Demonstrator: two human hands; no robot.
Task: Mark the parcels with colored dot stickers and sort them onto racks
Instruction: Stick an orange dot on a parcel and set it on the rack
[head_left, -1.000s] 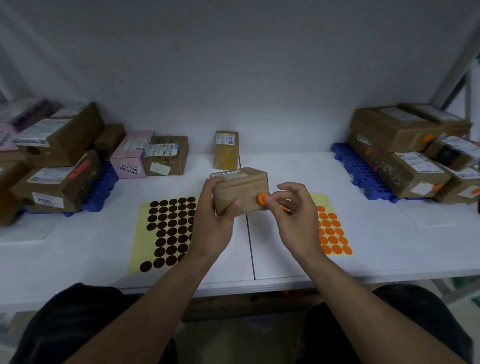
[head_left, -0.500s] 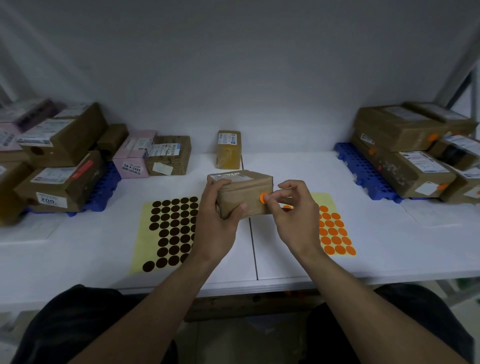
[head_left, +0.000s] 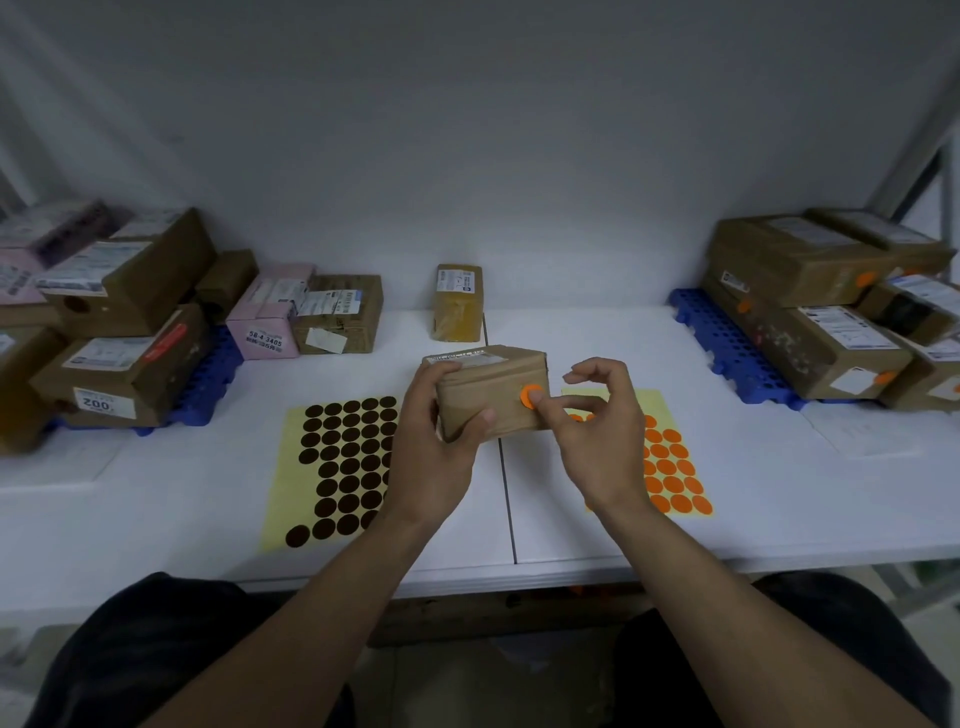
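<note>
The small brown parcel (head_left: 488, 402) is held off the table, just left of the orange sticker sheet (head_left: 670, 467), with an orange dot sticker (head_left: 530, 396) on its near side. The left hand (head_left: 431, 457) grips it. The right hand (head_left: 602, 441) holds nothing, its thumb pressing the dot and its fingers loose. Marking looks nearly finished. Next, I'd guess, it goes to the blue rack (head_left: 727, 353) well right of the sheet, where the other parcels carry orange dots.

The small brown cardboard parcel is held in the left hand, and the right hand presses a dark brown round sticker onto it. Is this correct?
Not quite: the head view shows an orange round sticker. The left hand holds the small brown cardboard parcel; the right hand presses the sticker on.
</note>
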